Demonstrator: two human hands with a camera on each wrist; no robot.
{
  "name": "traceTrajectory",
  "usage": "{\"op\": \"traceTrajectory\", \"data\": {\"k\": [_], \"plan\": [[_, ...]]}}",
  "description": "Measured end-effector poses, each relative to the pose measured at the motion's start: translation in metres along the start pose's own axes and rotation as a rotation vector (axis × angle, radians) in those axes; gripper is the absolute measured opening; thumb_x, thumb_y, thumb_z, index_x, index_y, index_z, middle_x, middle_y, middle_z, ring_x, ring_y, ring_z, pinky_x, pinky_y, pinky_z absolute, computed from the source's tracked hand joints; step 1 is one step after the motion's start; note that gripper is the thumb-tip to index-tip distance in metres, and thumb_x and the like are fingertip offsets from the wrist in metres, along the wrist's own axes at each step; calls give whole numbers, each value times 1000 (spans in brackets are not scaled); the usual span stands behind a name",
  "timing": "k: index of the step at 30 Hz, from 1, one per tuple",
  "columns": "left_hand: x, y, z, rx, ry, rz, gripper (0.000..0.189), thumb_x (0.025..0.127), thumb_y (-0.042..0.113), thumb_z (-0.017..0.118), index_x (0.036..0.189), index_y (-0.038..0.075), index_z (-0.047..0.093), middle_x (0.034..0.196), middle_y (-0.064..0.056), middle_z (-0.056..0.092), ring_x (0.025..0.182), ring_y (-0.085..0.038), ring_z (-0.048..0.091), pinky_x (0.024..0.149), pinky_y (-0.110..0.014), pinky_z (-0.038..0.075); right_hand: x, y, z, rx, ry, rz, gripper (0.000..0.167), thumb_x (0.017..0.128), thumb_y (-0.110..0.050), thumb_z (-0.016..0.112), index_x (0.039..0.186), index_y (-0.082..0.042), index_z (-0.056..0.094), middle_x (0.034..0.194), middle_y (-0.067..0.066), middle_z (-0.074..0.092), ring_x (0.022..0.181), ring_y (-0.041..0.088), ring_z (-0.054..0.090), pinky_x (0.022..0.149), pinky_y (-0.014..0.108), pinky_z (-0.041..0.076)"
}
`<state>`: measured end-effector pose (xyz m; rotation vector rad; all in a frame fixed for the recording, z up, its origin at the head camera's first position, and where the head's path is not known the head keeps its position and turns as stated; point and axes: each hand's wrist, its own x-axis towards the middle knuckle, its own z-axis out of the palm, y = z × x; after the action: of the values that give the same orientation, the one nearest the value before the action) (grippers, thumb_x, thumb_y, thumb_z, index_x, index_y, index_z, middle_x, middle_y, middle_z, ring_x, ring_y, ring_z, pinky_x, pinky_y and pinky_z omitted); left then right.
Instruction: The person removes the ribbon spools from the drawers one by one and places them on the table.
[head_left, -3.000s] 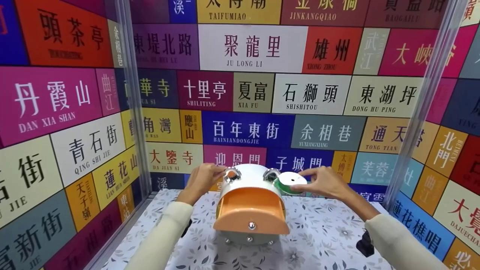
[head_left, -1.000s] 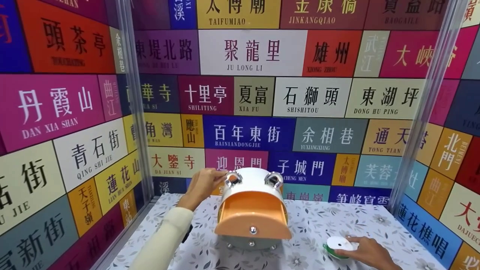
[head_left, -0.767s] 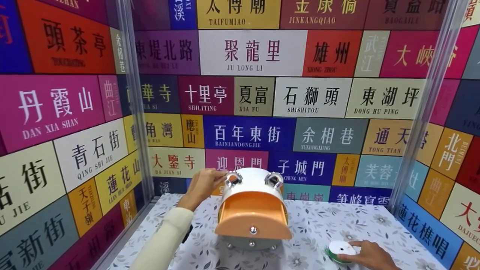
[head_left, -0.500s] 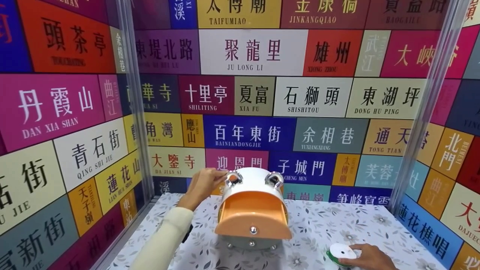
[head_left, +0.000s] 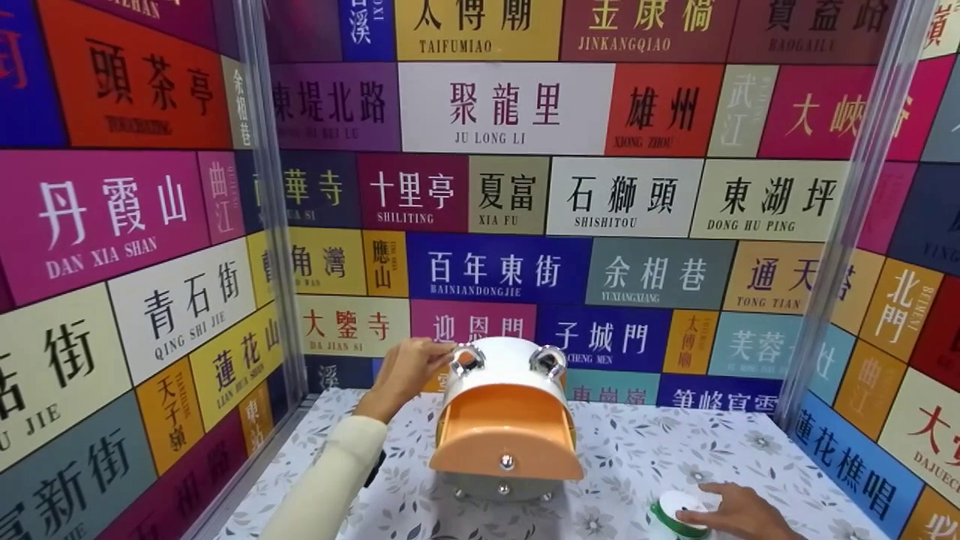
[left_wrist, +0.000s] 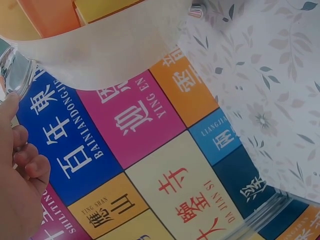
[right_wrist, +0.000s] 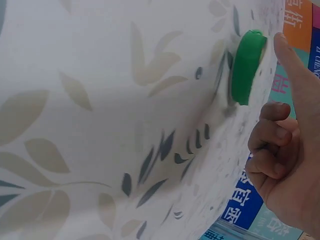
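Right hand (head_left: 742, 514) with thumb (head_left: 699, 518) and forefinger (head_left: 714, 488) apart at the spool (head_left: 673, 505); left hand (head_left: 407, 373) pinching a ring (head_left: 469, 348) on the box (head_left: 511, 366).
Spool sits on the bench (head_left: 619, 469) just ahead of the right hand; thumb contact, cannot tell. Box just right of the left hand, drawer (head_left: 476, 451) out. Likely trouble: a snagging thumb knocks the spool over; a tug on the ring tips the box, probably front-heavy with that drawer extended.
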<state>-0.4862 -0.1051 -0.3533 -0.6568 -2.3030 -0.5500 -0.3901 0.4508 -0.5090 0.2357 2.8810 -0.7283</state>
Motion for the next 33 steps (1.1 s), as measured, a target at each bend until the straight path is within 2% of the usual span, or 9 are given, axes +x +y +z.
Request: {"op": "traceTrajectory", "data": {"k": [4, 6, 8, 11, 15, 20, 27, 33], "plan": [[0, 2, -1, 1, -9, -13, 21, 98, 33, 74, 117, 30, 81, 85, 3, 72, 71, -10, 63, 61, -24, 53, -1, -10, -9, 44, 83, -80, 100, 77, -73, 77, 141, 2, 61, 69, 8, 64, 72, 25, 66, 67, 46, 56], [0, 3, -1, 4, -14, -22, 21, 98, 34, 74, 117, 30, 81, 85, 3, 72, 72, -11, 64, 62, -25, 53, -2, -15, -11, 60, 127, -115, 96, 76, -71, 79, 141, -2, 63, 57, 3, 53, 59, 19, 56, 55, 37, 47], [0, 3, 0, 2, -17, -25, 21, 98, 34, 74, 118, 29, 81, 87, 3, 73, 75, -12, 65, 64, -26, 55, -2, -20, -14, 60, 165, -159, 91, 76, -68, 81, 139, -4, 65, 52, 0, 47, 51, 17, 48, 49, 31, 37], [-1, 3, 0, 0, -26, -27, 23, 98, 34, 74, 119, 28, 80, 88, 3, 73, 79, -14, 66, 67, -27, 56, -2, -28, -19, 46, 217, -193, 86, 75, -68, 82, 137, -9, 68, 52, 0, 46, 49, 13, 40, 48, 28, 30], [0, 3, 0, 8, -12, -11, 22, 98, 32, 74, 118, 28, 81, 85, 3, 72, 75, -14, 65, 65, -28, 55, -2, -40, -28, 34, 279, -244, 81, 76, -67, 82, 135, -13, 71, 54, 1, 51, 49, 14, 41, 46, 28, 30], [2, 3, -1, 13, 15, 16, 21, 98, 32, 75, 118, 29, 81, 86, 1, 73, 74, -14, 65, 64, -28, 55, -5, -60, -40, 47, 305, -309, 75, 79, -65, 81, 134, -15, 72, 60, 0, 57, 54, 15, 49, 47, 29, 35], [2, 1, -2, 21, -5, -8, 22, 98, 35, 74, 118, 30, 81, 83, 3, 71, 70, -11, 61, 62, -28, 52, -7, -91, -52, 33, 341, -421, 61, 83, -59, 81, 129, -19, 75, 61, -1, 59, 53, 13, 48, 45, 27, 34], [-1, 1, 0, 1, -15, -29, 23, 99, 35, 72, 120, 31, 80, 89, 4, 74, 76, -12, 66, 66, -27, 55, -11, -113, -59, 38, 357, -440, 63, 80, -63, 81, 127, -21, 77, 63, -2, 59, 54, 12, 47, 45, 25, 33]]}}
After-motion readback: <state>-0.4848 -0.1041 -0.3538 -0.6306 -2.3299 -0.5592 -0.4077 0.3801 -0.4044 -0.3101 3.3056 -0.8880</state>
